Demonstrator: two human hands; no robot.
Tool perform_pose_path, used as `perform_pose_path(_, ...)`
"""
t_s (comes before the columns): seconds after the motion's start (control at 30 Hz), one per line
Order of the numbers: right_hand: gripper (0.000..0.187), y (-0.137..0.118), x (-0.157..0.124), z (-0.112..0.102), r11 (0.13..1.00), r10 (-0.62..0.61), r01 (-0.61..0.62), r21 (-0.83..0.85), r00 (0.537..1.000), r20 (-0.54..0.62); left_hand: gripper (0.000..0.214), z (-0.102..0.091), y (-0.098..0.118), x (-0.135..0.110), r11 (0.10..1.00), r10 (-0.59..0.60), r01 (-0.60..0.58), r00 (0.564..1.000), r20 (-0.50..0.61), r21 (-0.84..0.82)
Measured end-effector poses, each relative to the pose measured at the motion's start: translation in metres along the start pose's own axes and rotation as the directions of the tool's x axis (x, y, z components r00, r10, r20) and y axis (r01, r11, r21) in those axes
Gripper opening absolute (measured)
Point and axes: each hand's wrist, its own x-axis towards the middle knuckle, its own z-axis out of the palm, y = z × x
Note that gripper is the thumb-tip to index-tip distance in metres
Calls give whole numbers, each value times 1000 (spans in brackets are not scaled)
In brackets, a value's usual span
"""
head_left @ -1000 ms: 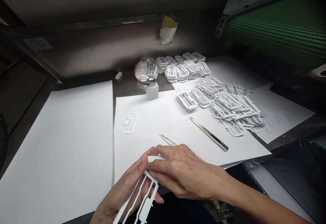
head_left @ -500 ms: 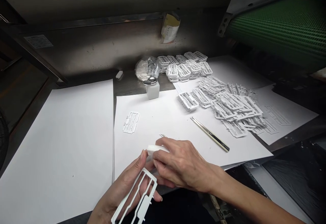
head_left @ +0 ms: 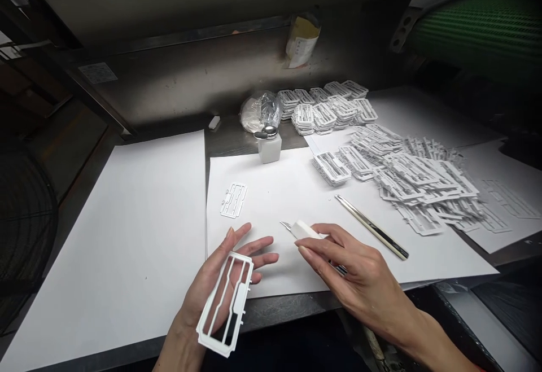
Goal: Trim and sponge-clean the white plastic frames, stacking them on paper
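A white plastic frame (head_left: 243, 294) with long slots rests across the palm of my left hand (head_left: 212, 276), whose fingers are spread. In my right hand (head_left: 359, 265) is a small white block (head_left: 304, 230), pinched between thumb and fingers. A craft knife (head_left: 286, 224) is in the same hand, its pointed blade showing past the block and part of its handle below the fingers. The two hands are apart. Beyond them, a single flat white frame (head_left: 234, 200) lies on the white paper (head_left: 271, 208).
To the right lies a snap-off cutter (head_left: 372, 227), near a loose heap of white frames (head_left: 423, 180). Neat stacks (head_left: 324, 115) stand behind. A white pot with metal lids (head_left: 270, 149) and a plastic bag (head_left: 260, 112) are at the back. Another paper sheet (head_left: 139, 236) covers the left.
My right hand has drawn away to the right from my left hand with the block and knife. My left fingers have spread, the frame still on the palm. The view has shifted slightly left.
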Motion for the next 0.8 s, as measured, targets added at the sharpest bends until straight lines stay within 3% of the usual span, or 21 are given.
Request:
perform_pose_path(0.07, 21, 2, -5, -1, 1000, 15, -15, 25, 1000, -12, 54, -2, 2, -2, 998, 24, -22, 999, -28, 62)
perform_pose_path(0.13, 20, 5, -10, -3, 999, 15, -13, 32, 999, -50, 51, -8, 11, -1, 945, 125, -86, 986, -106, 315)
perform_pose_path(0.17, 20, 6, -12, -4, 999, 18, -16, 31, 997, -70, 50, -12, 19, 0, 870, 214, -118, 965, -150, 479)
perform_pose_path(0.23, 18, 10, -17, -7, 999, 32, -29, 29, 994, -102, 50, -27, 43, 8, 633, 436, -125, 873, -218, 764)
perform_pose_path(0.3, 17, 15, -23, -10, 999, 43, -40, 20, 992, -123, 48, -45, 73, 21, 494, 617, -79, 733, -285, 866)
perform_pose_path(0.37, 17, 20, -28, -12, 999, 43, -42, 10, 988, -148, 38, -63, 101, 36, 365, 723, 73, 605, -332, 928)
perform_pose_path(0.43, 17, 24, -32, -15, 998, 57, -56, 7, 980, -192, 31, -78, 119, 50, 252, 776, 217, 538, -331, 943)
perform_pose_path(0.6, 17, 27, -38, -22, 991, 130, -133, 4, 956, -262, 34, -90, 123, 75, 52, 839, 368, 489, -241, 928)
perform_pose_path(0.7, 17, 27, -41, -28, 982, 187, -189, 18, 944, -271, 36, -92, 123, 88, 18, 850, 400, 476, -224, 917)
perform_pose_path(0.8, 17, 27, -43, -33, 976, 210, -217, 15, 924, -318, 35, -95, 128, 97, -2, 846, 382, 494, -202, 924)
